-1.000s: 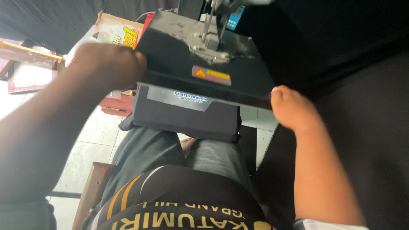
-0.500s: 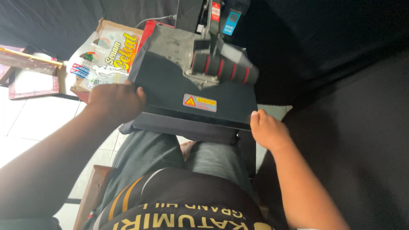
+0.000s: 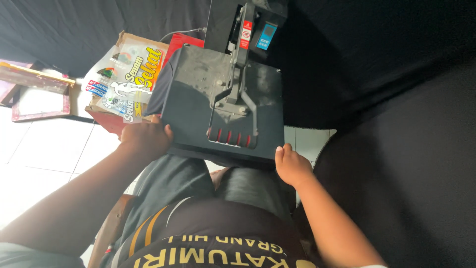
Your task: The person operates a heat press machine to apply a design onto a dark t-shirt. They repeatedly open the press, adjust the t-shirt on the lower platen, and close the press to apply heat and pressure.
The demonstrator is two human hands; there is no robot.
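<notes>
The big black press [image 3: 220, 106] sits right in front of the person, above the knees. The left hand [image 3: 145, 139] grips its near left corner; the right hand [image 3: 292, 165] curls on the near right corner. Both should hold evenly, fingers clear of the red-striped handle [image 3: 232, 138].

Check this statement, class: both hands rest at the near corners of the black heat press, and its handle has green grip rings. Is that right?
Not quite. The head view shows the left hand and right hand at the near corners of the black heat press, but the handle has red grip rings, not green.
</notes>
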